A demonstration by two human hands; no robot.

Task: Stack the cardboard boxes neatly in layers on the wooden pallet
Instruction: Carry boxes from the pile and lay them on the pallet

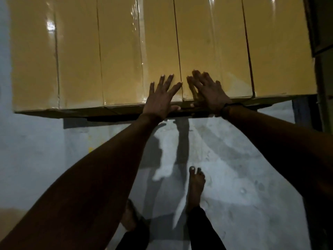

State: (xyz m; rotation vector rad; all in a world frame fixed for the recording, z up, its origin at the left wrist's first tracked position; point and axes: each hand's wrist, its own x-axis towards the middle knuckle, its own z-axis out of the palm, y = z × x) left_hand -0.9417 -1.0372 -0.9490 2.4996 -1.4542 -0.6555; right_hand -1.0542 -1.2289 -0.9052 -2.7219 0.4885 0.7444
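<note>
Both hands lie flat with fingers spread on the taped tops of the boxes [126, 51], grasping nothing: the left hand [162, 98] just left of a dark seam [177, 42] between two boxes, the right hand [209, 91] just right of it, thumbs hanging over the near edge. The boxes sit side by side in one row. Below that edge a dark strip, perhaps the pallet [126, 118], is barely visible in shadow. The grey floor [234, 168] lies open below the edge, where two bare feet [195, 186] stand. The row's far ends are cut off, and dim light blurs detail.
</note>
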